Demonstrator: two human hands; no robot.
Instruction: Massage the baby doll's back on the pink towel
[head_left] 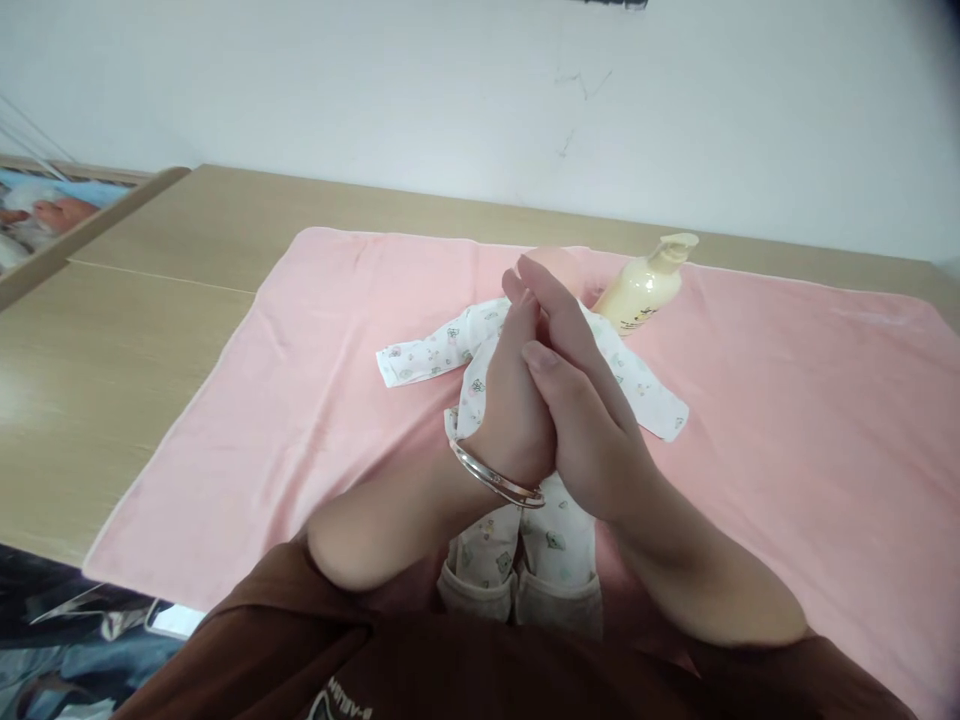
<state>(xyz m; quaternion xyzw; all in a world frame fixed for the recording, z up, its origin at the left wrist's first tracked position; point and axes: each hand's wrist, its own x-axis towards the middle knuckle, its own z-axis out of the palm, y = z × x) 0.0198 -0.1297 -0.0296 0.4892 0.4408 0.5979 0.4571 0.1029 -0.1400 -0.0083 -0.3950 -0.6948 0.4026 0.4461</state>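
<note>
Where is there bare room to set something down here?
Bare pink cloth lies right of the pump bottle and on the left between the patterned outfit and wooden tabletop. Crowded: the middle, left hand and right hand over the outfit.

The pink blanket (795,400) lies open to either side of the patterned baby outfit (559,535). Behind, the pump bottle (643,290) stands in the way near one sleeve.

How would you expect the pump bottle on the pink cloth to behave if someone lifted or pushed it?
The pump bottle would probably hold its shape, as its walls look smooth and undented. Its glossy highlights suggest a slightly slippery grip. Pushed near its narrower pump head, it might tip, since the pink cloth beneath looks soft and creased.
</note>
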